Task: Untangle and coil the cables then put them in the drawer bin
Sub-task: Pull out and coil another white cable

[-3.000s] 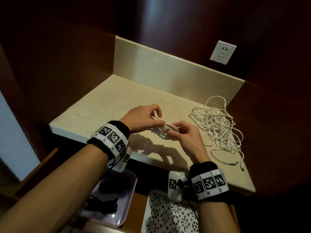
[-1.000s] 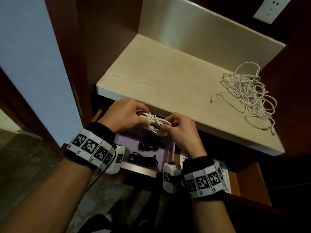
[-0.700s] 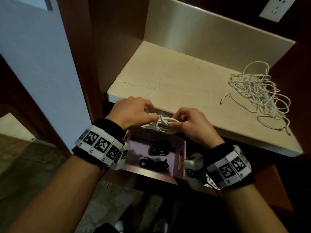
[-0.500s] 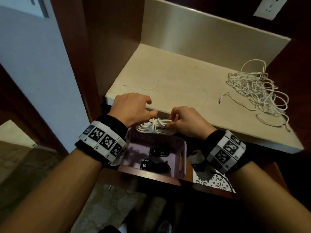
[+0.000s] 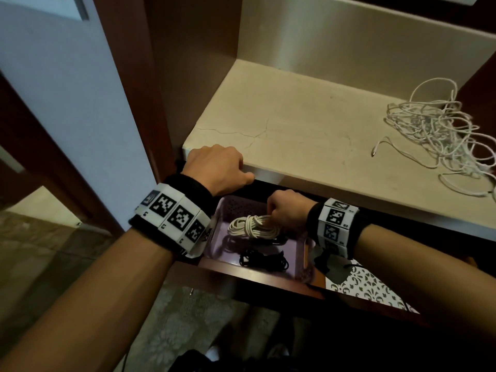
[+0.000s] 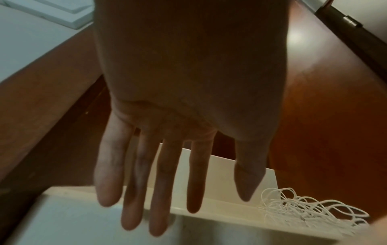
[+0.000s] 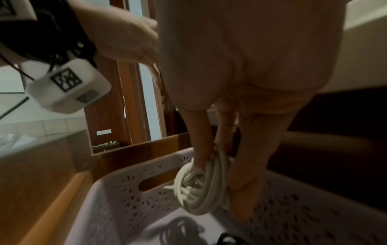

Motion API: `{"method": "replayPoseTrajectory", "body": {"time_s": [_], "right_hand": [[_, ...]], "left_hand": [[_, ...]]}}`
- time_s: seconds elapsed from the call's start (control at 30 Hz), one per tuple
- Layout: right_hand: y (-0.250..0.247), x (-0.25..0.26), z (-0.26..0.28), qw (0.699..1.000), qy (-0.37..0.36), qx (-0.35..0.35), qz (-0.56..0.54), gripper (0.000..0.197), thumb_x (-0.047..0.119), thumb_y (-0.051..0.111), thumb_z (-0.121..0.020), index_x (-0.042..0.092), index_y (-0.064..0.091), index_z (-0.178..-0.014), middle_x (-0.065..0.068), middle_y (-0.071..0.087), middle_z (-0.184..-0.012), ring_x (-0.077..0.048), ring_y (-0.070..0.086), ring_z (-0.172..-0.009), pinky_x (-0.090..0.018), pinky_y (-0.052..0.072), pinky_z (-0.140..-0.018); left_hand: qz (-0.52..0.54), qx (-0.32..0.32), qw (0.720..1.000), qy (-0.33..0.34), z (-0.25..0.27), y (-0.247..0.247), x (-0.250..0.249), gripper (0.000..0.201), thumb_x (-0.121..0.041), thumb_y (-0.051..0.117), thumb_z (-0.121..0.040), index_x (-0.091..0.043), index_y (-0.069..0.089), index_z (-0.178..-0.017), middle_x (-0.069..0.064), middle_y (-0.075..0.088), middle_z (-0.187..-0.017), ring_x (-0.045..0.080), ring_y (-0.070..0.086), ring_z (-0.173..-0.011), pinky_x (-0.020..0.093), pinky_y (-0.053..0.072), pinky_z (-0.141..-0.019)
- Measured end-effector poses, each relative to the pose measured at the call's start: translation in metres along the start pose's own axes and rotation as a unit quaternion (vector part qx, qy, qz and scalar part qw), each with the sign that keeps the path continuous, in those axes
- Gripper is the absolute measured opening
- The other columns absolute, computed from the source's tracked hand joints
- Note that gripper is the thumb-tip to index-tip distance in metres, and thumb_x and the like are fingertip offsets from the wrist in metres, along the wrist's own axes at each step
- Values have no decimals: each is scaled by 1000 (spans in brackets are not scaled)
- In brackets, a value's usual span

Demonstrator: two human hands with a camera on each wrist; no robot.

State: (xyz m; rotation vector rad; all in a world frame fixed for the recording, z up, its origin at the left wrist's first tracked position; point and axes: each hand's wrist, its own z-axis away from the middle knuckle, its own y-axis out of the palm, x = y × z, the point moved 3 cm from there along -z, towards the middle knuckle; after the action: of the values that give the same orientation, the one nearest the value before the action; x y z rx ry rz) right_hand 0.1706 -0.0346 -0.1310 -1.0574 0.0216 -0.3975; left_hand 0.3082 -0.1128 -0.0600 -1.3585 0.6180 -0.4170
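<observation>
The right hand (image 5: 288,210) reaches down into the purple drawer bin (image 5: 302,260), its fingers (image 7: 199,144) pinching a coiled white cable (image 5: 253,226) at the coil's right end; in the right wrist view the thumb and fingertips close round the wrapped strands, and the coil hangs just above the bin's floor, near the perforated wall with the slot handle at 9 o'clock of it. Whether the coil already touches the floor of the bin cannot be told. In the head view, a coiled black cable (image 5: 264,260) lies on the bin floor at 6 o'clock of the white coil, just beside it. The bin sits inside an open wooden drawer (image 5: 255,277), and a patterned white tray (image 5: 367,287) lies in the same drawer at 3 o'clock of the bin. The left hand (image 5: 217,170) hovers at the front left corner of the cream desk (image 5: 308,124), above the drawer, holding nothing; the left wrist view shows its fingers (image 6: 163,190) straight and spread over the desk edge. A tangle of white cables (image 5: 440,132) lies loose on the desk at 2 o'clock of the hands, well apart from them, with one plug end trailing out toward 9 o'clock.
</observation>
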Motion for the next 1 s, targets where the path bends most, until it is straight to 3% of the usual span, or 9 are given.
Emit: {"method": "replayPoseTrajectory", "body": {"time_s": [0.13, 0.3, 0.5, 0.6, 0.73, 0.83, 1.0], "right_hand": [[15, 5, -6, 1000, -14, 18, -14, 19, 14, 58, -89, 8, 71, -100, -12, 70, -102, -28, 65, -92, -33, 52, -76], [18, 4, -5, 998, -38, 36, -40, 22, 17, 61, -90, 20, 68, -111, -5, 66, -112, -22, 61, -101, -31, 51, -86], [3, -6, 6, 998, -44, -4, -45, 22, 30, 70, -86, 24, 68, -108, 2, 65, -103, -19, 60, -102, -27, 47, -83], [-5, -8, 14, 996, -52, -42, -50, 24, 32, 68, -88, 23, 66, -110, 0, 65, -106, -20, 60, -101, -26, 46, -82], [-19, -11, 26, 990, -56, -114, -56, 22, 32, 66, -89, 19, 65, -106, 2, 60, -94, -21, 60, -94, -28, 45, -75], [-32, -20, 36, 982, -34, -177, -62, 18, 31, 65, -87, 19, 60, -99, -2, 63, -95, -25, 59, -90, -30, 42, -69], [-52, -43, 55, 965, 14, -247, -83, 19, 34, 62, -82, 26, 52, -97, -4, 66, -99, -27, 58, -93, -34, 44, -75]], "left_hand": [[7, -4, 1000, -2, 1, 0, -1, 40, -55, 53, -88, -25, 69, -108, 5, 67, -112, 27, 59, -102, 31, 34, -73], [5, -11, 1000, 0, 3, 2, 0, 40, -56, 53, -88, -26, 68, -110, 5, 67, -113, 27, 59, -104, 31, 34, -74], [8, -28, 1000, 5, 5, -1, -3, 40, -55, 54, -88, -26, 67, -113, 4, 67, -116, 26, 58, -107, 31, 34, -75], [15, -40, 999, 15, 5, -2, -7, 39, -53, 54, -88, -27, 65, -115, 4, 66, -117, 26, 58, -108, 31, 34, -76], [25, -54, 998, 23, 3, -5, -11, 42, -53, 55, -87, -28, 60, -121, 2, 64, -122, 26, 57, -112, 33, 34, -78], [31, -55, 998, 30, 1, -11, -15, 41, -51, 57, -85, -28, 56, -118, 1, 63, -120, 25, 57, -109, 33, 34, -77], [7, -47, 997, 58, -2, -24, -34, 38, -51, 55, -87, -28, 53, -117, 1, 62, -115, 25, 56, -102, 34, 34, -77]]}}
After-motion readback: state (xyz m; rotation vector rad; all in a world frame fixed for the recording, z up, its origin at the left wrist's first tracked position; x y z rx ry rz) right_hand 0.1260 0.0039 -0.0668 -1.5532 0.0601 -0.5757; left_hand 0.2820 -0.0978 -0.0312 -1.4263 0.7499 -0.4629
